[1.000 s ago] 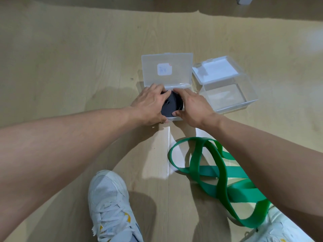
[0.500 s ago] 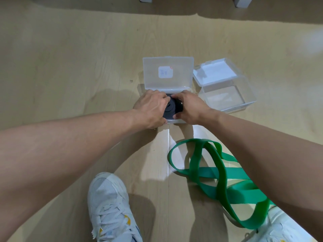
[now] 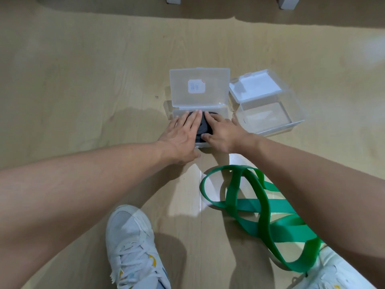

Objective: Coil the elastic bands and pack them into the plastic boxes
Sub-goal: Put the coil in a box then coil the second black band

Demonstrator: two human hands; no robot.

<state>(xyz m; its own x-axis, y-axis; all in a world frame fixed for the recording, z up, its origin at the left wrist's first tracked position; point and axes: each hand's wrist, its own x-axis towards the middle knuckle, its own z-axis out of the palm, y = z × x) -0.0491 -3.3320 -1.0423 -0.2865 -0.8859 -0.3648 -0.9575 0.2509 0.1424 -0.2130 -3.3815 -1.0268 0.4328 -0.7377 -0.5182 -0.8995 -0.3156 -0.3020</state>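
Both hands press flat on the coiled black band [image 3: 203,127] lying in the near plastic box [image 3: 224,113] on the wooden floor [image 3: 83,80]: the left hand [image 3: 181,138] with fingers straight over the coil's left side, the right hand [image 3: 224,132] spread over its right, thumb at the near edge. That box's raised lid [image 3: 208,94] carries a small white sticker [image 3: 196,86], its print too small to read. Just right stands a second clear box [image 3: 268,113], open. Loose beneath the right forearm lies the green band [image 3: 262,207], between two white sneakers [image 3: 133,247].
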